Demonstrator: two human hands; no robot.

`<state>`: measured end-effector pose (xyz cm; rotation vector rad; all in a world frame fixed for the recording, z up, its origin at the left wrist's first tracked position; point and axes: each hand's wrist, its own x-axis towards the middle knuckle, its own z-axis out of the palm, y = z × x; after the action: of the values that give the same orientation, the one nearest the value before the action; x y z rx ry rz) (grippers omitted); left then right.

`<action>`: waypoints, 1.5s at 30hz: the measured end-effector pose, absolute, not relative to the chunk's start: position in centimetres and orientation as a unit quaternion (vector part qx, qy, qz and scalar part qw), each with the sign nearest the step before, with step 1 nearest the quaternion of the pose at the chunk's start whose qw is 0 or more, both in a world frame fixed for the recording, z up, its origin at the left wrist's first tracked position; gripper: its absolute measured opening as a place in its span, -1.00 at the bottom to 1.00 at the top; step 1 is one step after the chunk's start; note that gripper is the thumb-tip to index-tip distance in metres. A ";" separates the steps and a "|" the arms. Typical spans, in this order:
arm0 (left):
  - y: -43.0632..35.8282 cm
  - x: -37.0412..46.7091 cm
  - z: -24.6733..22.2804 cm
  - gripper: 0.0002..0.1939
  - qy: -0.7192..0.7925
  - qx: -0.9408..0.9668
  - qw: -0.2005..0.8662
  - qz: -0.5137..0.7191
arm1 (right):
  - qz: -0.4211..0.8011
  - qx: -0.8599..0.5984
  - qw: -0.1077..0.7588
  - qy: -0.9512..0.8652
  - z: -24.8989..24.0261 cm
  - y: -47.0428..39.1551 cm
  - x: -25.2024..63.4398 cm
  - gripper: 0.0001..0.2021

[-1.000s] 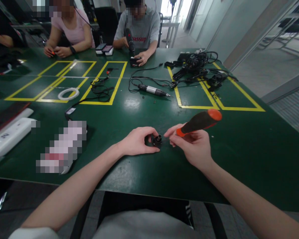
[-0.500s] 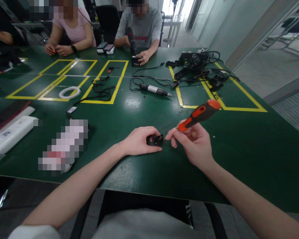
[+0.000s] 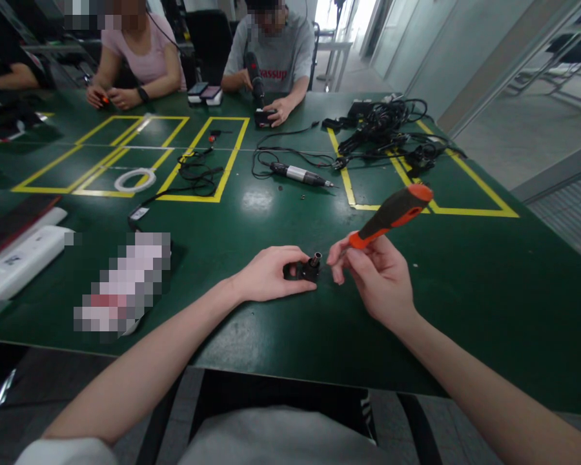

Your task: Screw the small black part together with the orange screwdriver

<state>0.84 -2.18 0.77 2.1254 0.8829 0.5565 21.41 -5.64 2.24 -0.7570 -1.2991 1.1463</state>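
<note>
Near the table's front edge, my left hand (image 3: 271,274) grips a small black part (image 3: 306,270) between thumb and fingers. A short metal cylinder (image 3: 315,258) stands up from the part's right end. Just to the right, my right hand (image 3: 377,271) is closed on a screwdriver with an orange and dark grey handle (image 3: 390,216). The handle tilts up to the right, and its shaft is mostly hidden by the fingers. A small gap separates the right fingertips from the black part.
A black and silver electric driver (image 3: 303,175) lies ahead, with a cable heap (image 3: 387,132) behind it at right. At left are a blurred-out object (image 3: 126,284), a white power strip (image 3: 26,261) and a white ring (image 3: 134,180). Two people work across the green table (image 3: 465,290).
The screwdriver handle has turned in my right hand, and its top is slightly higher. The right fingertips are a little farther from the black part, whose metal cylinder now shows more upright.
</note>
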 end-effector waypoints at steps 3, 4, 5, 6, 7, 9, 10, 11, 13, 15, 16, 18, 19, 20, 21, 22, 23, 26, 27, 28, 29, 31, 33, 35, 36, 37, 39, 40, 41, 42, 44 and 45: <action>-2.2 0.9 0.8 -0.73 0.349 0.833 0.373 0.211 | 0.486 -0.335 0.581 -0.560 2.1 -5.5 21.5 -0.69; -2.2 0.9 0.8 -0.72 0.349 0.834 0.372 0.210 | 0.486 -0.336 0.578 -0.563 2.1 -5.4 21.6 -0.69; -2.2 0.9 0.8 -0.72 0.348 0.835 0.372 0.210 | 0.488 -0.335 0.575 -0.565 2.1 -5.4 21.6 -0.69; -2.2 0.9 0.8 -0.72 0.347 0.835 0.371 0.210 | 0.490 -0.336 0.573 -0.566 2.1 -5.4 21.6 -0.69; -2.2 0.9 0.9 -0.72 0.346 0.835 0.372 0.211 | 0.493 -0.335 0.571 -0.564 2.1 -5.4 21.7 -0.69; -2.3 0.9 0.9 -0.74 0.342 0.835 0.375 0.212 | 0.506 -0.330 0.570 -0.557 2.2 -5.5 21.7 -0.70; -2.3 0.9 0.9 -0.76 0.338 0.835 0.377 0.214 | 0.513 -0.326 0.568 -0.555 2.2 -5.6 21.7 -0.70; -2.3 0.9 0.9 -0.77 0.334 0.836 0.378 0.216 | 0.517 -0.322 0.565 -0.556 2.2 -5.6 21.6 -0.71; -2.3 0.9 0.9 -0.77 0.326 0.836 0.381 0.222 | 0.513 -0.321 0.562 -0.565 2.3 -5.8 21.5 -0.71; -2.4 0.8 0.8 -0.74 0.326 0.833 0.387 0.223 | 0.496 -0.325 0.565 -0.573 2.4 -5.9 21.4 -0.70; -2.4 0.8 0.8 -0.72 0.330 0.830 0.390 0.222 | 0.489 -0.327 0.569 -0.575 2.4 -6.0 21.4 -0.70; -2.4 0.9 0.7 -0.62 0.345 0.819 0.401 0.221 | 0.481 -0.332 0.569 -0.579 2.5 -6.1 21.3 -0.71; -2.4 0.9 0.7 -0.55 0.351 0.813 0.408 0.223 | 0.479 -0.335 0.564 -0.583 2.6 -6.1 21.3 -0.70; -2.4 0.9 0.7 -0.47 0.355 0.806 0.416 0.226 | 0.476 -0.338 0.560 -0.588 2.6 -6.1 21.3 -0.69; -2.4 0.8 0.7 -0.42 0.356 0.800 0.425 0.231 | 0.469 -0.343 0.558 -0.592 2.7 -6.1 21.4 -0.68; -2.3 0.8 0.8 -0.39 0.354 0.795 0.433 0.235 | 0.459 -0.349 0.559 -0.596 2.7 -6.1 21.4 -0.68; -2.3 0.7 0.8 -0.39 0.349 0.792 0.440 0.239 | 0.449 -0.356 0.561 -0.597 2.7 -6.1 21.5 -0.69; -2.1 0.5 1.1 -0.47 0.341 0.787 0.449 0.249 | 0.436 -0.370 0.563 -0.596 2.8 -6.1 21.6 -0.77; -2.1 0.4 1.2 -0.51 0.341 0.787 0.449 0.249 | 0.440 -0.369 0.562 -0.596 2.8 -6.1 21.6 -0.80; -2.0 0.3 1.3 -0.56 0.342 0.788 0.448 0.249 | 0.447 -0.364 0.561 -0.594 2.8 -6.1 21.6 -0.81; -2.0 0.2 1.4 -0.61 0.344 0.787 0.449 0.247 | 0.454 -0.358 0.562 -0.592 2.8 -6.1 21.6 -0.82; -1.9 0.1 1.6 -0.66 0.344 0.782 0.460 0.242 | 0.467 -0.350 0.562 -0.586 2.7 -6.1 21.6 -0.81; -1.8 0.0 1.8 -0.67 0.343 0.774 0.474 0.240 | 0.481 -0.347 0.560 -0.578 2.7 -6.1 21.5 -0.80; -1.8 0.0 1.9 -0.67 0.343 0.769 0.483 0.240 | 0.492 -0.339 0.563 -0.571 2.6 -6.2 21.5 -0.78; -1.8 0.0 1.9 -0.67 0.343 0.767 0.486 0.241 | 0.495 -0.334 0.569 -0.566 2.6 -6.2 21.5 -0.77; -1.8 0.0 1.9 -0.66 0.344 0.765 0.488 0.242 | 0.494 -0.331 0.576 -0.561 2.6 -6.2 21.4 -0.78; -1.8 0.0 1.9 -0.66 0.346 0.760 0.494 0.242 | 0.483 -0.332 0.587 -0.557 2.7 -6.2 21.4 -0.80; -1.7 -0.1 1.9 -0.67 0.348 0.757 0.498 0.241 | 0.475 -0.335 0.590 -0.560 2.8 -6.2 21.4 -0.80; -1.7 -0.1 1.9 -0.67 0.350 0.753 0.504 0.239 | 0.467 -0.338 0.591 -0.564 2.8 -6.1 21.5 -0.78; -1.7 -0.1 1.9 -0.67 0.351 0.747 0.512 0.237 | 0.459 -0.341 0.590 -0.570 2.9 -6.1 21.5 -0.75; -1.6 -0.2 1.9 -0.66 0.351 0.735 0.532 0.232 | 0.447 -0.347 0.584 -0.582 2.9 -6.1 21.7 -0.73; -1.6 -0.3 1.9 -0.66 0.350 0.730 0.539 0.231 | 0.446 -0.351 0.578 -0.587 2.8 -6.0 21.7 -0.74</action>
<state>-0.29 -1.55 1.90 1.7356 0.8333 0.5489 21.74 -6.02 2.81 -0.8203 -1.3728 1.0436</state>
